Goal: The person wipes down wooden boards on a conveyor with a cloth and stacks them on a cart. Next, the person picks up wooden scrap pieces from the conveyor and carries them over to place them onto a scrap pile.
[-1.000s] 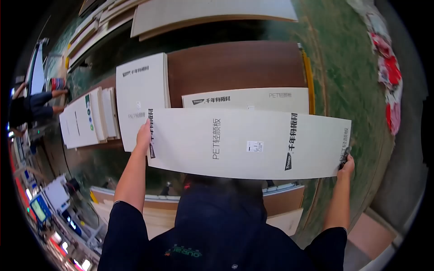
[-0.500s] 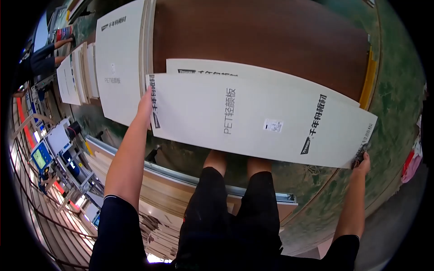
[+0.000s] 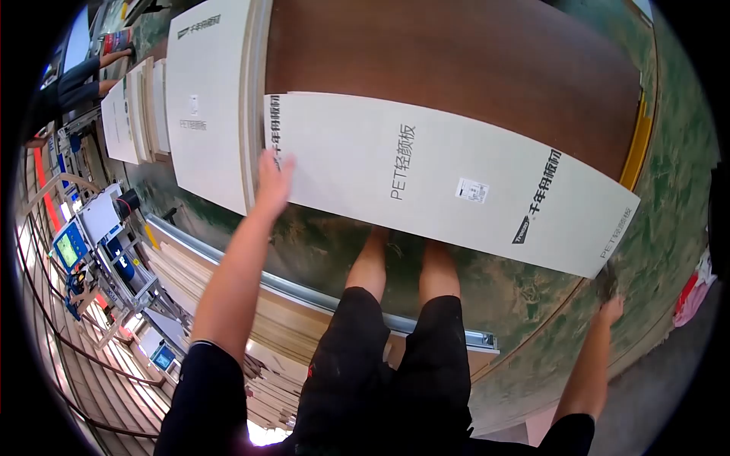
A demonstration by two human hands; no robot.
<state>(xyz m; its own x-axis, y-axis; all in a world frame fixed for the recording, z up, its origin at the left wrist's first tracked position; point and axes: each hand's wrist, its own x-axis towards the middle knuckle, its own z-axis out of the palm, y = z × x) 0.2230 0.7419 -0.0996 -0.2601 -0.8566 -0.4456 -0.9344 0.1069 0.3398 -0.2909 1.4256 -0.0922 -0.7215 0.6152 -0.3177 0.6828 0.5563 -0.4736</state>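
Observation:
A long white board (image 3: 342, 159) printed with black lettering and a small label lies flat along the near side of a brown panel (image 3: 456, 61). Over the board's left near edge is my left hand (image 3: 275, 182), its fingers apart and holding nothing. Just off the board's right near corner, my right hand (image 3: 610, 310) is closed, with a dark blurred thing (image 3: 607, 281) showing at its fingers. I cannot make out what that thing is. Whatever lies beneath the white board is hidden.
A stack of white boards (image 3: 209, 106) stands close on the left, with more boards (image 3: 125, 121) beyond. Behind my legs runs a metal rail (image 3: 304, 292). A machine with a screen (image 3: 70, 247) is at left; another person's legs (image 3: 84, 80) show at upper left.
The white board has moved away from me and now covers the second white board. My left hand has let go of its edge; my right hand has drawn down, away from the corner.

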